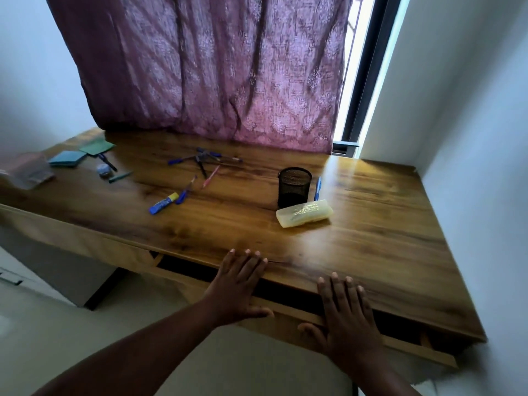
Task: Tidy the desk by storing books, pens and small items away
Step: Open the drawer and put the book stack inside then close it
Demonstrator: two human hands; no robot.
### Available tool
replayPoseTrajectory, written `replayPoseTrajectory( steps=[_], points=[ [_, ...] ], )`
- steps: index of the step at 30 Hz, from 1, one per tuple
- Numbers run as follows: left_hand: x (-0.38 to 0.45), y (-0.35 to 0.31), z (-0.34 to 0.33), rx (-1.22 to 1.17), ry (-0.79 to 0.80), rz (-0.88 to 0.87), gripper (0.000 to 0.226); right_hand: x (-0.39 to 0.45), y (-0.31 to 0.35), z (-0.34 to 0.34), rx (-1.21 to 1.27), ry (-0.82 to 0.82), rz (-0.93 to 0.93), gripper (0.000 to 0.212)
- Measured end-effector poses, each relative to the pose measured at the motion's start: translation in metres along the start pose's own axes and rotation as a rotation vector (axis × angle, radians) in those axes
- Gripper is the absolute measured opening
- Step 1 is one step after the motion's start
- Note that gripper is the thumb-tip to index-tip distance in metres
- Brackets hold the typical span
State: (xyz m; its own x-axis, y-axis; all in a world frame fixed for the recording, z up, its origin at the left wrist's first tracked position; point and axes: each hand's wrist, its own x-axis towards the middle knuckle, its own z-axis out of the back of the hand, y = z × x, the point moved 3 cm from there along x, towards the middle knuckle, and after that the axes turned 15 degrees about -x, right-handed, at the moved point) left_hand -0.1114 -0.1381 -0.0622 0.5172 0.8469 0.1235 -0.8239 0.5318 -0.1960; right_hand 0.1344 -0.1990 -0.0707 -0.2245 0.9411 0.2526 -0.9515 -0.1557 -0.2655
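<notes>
My left hand [237, 287] and my right hand [347, 312] lie flat, fingers straight, on the front of a partly open drawer [291, 315] under the wooden desk [371, 238]. Several pens [205, 164] lie scattered at the desk's middle, with a blue and yellow marker [163, 203] nearer the front. A black mesh pen cup [294, 186] stands upright, a blue pen [317, 188] beside it and a yellow pencil case [304, 213] in front. At the far left lie blue and green notepads [68, 158], a small round item [103, 169] and a green pen [120, 176].
A clear plastic box [28, 172] sits at the desk's left edge. A purple curtain [205, 67] hangs behind the desk. A white wall [471, 124] bounds the right side, and a window frame [368, 67] shows beside the curtain.
</notes>
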Motion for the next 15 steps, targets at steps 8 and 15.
replayPoseTrajectory(
  steps=[8, 15],
  points=[
    [0.01, -0.007, 0.006, 0.048, -0.079, 0.05, 0.089, 0.003, 0.0, -0.008, -0.026, -0.215, -0.061, 0.071],
    [0.014, -0.009, 0.005, 0.053, -0.107, 0.095, 0.082, 0.01, -0.001, -0.014, -0.048, -0.276, -0.092, 0.063]
  ],
)
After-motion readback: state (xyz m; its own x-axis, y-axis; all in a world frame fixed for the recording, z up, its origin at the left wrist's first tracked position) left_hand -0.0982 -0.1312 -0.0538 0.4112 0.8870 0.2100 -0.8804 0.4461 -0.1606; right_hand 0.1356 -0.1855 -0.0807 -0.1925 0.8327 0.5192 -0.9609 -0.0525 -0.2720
